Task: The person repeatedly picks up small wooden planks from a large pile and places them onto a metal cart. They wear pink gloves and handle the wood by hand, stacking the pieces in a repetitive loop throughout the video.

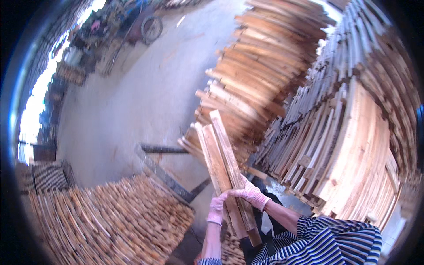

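A small bundle of pale wooden slats (217, 161) is held in front of my body, tilted with its far ends up toward the tall wood stack. My left hand (217, 209), in a pinkish knit glove, is closed around the left side of the bundle. On the other side my right hand (253, 194), gloved the same way, grips the slats too. The two hands nearly meet across the top of the bundle. Some fingers are hidden under and behind the wood.
A high stack of slats (260, 66) stands ahead. Long boards (349, 145) are piled at the right. A low, wide pile of sticks (119, 216) lies at the lower left, beside a dark metal frame (165, 174). Farther off is a wheel (151, 29) on the concrete floor (128, 106).
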### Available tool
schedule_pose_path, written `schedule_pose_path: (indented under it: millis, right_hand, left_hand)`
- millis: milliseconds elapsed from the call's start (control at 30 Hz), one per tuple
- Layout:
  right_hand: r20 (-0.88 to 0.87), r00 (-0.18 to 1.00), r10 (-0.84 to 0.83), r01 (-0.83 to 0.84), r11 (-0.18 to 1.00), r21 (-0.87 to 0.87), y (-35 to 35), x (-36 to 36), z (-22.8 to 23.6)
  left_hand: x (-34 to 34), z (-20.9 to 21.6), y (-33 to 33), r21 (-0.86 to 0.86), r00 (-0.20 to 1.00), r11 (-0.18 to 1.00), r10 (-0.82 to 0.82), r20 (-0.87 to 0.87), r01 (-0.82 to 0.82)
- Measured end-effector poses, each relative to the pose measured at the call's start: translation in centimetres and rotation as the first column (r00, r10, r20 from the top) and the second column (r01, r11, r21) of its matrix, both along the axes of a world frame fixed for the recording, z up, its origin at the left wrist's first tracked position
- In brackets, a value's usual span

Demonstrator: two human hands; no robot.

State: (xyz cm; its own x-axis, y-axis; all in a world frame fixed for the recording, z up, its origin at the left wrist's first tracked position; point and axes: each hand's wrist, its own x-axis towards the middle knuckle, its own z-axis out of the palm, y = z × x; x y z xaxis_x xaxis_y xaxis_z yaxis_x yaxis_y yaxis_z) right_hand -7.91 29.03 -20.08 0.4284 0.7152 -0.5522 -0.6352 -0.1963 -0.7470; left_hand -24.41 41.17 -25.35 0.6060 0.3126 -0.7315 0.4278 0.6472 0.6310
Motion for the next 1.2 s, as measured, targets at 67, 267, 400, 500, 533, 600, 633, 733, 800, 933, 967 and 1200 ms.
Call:
schedule_pose_path:
  millis: [67,267,400,500,533,600,633,733,800,933,967,1200]
  right_hand:
    - [0.021,0.999,0.028,-0.029,0.999,0.021,-0.2,1.8,2.2]
    - [0.417,0.907,0.062,-0.08,0.996,0.026,-3.8,1.3,14.0]
    - [0.697,0.696,0.172,-0.09,0.984,-0.153,-5.1,3.5,23.0]
    - [0.777,0.63,-0.004,-0.012,1.0,0.015,-7.8,5.7,29.3]
    - [0.785,0.614,-0.078,-0.001,0.995,0.1,-9.1,6.3,31.4]
    - [0.819,0.541,-0.192,0.028,0.977,0.21,-12.1,7.4,35.0]
    - [0.843,0.483,-0.237,0.056,0.969,0.24,-13.9,8.0,36.8]
    - [0.957,0.225,-0.182,0.221,0.966,0.132,-19.6,9.5,42.2]
    - [0.973,0.126,-0.194,0.268,0.951,0.154,-22.9,10.4,44.5]
    - [0.946,0.061,-0.319,0.331,0.9,0.282,-27.5,11.0,47.2]
    - [0.934,0.043,-0.354,0.36,0.878,0.316,-28.8,11.3,47.1]
    - [0.713,0.04,-0.7,0.404,0.664,0.629,-36.2,14.4,36.4]
  left_hand:
    - [1.8,2.7,-0.1,0.073,0.995,0.997,0.028,0.096,-0.035]
    - [3.4,12.5,3.5,0.1,0.969,0.98,-0.188,0.164,0.173]
    - [9.4,23.9,2.3,0.078,0.931,0.997,-0.054,0.36,0.028]
    - [14.2,29.8,1.4,-0.063,0.813,0.996,-0.012,0.583,0.06]
    - [15.7,31.0,1.2,-0.075,0.734,0.99,-0.037,0.678,0.119]
    - [18.5,34.0,-1.1,-0.035,0.617,0.981,-0.094,0.781,0.193]
    - [19.9,37.1,-3.2,0.018,0.588,0.977,-0.143,0.796,0.214]
    - [23.6,43.9,-9.0,0.217,0.525,0.947,-0.313,0.792,0.238]
    - [25.5,46.9,-12.3,0.318,0.454,0.914,-0.402,0.796,0.251]
    - [30.1,43.6,-14.0,0.55,0.23,0.802,-0.595,0.77,0.233]
    - [30.9,42.6,-15.9,0.599,0.258,0.746,-0.664,0.701,0.291]
    - [33.6,41.4,-27.0,0.933,0.241,0.353,-0.913,0.33,0.061]
